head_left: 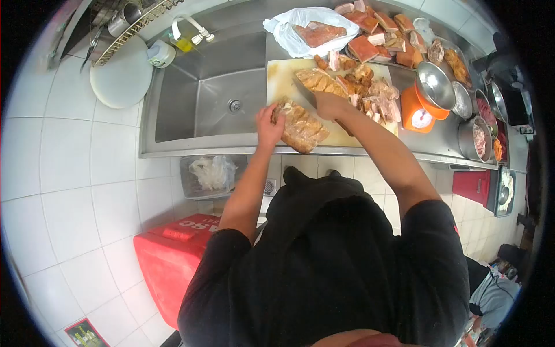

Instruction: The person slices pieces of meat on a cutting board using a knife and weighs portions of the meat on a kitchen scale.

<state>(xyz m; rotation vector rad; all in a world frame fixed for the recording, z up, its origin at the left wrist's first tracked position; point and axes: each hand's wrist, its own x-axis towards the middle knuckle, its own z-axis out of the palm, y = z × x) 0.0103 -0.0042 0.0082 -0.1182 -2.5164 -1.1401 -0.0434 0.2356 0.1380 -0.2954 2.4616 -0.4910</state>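
On the white cutting board (278, 74) a large browned slab of meat (303, 128) lies near the front edge. My left hand (270, 124) grips its upper left end, fingers curled over it. Behind it lies a second browned piece (321, 81). My right hand (332, 106) is closed on a knife, whose blade (304, 91) points up and left between the two pieces. Smaller brown chunks (361, 75) and pale cut pieces (383, 95) are heaped on the board's right side.
Left of the board is a steel sink (214, 104) with a white faucet (199, 32). Behind are bagged meat (318, 34) and a pile of slabs (364, 47). An orange scale (417, 113) with a steel bowl (435, 85) stands right, beside metal pots (477, 139).
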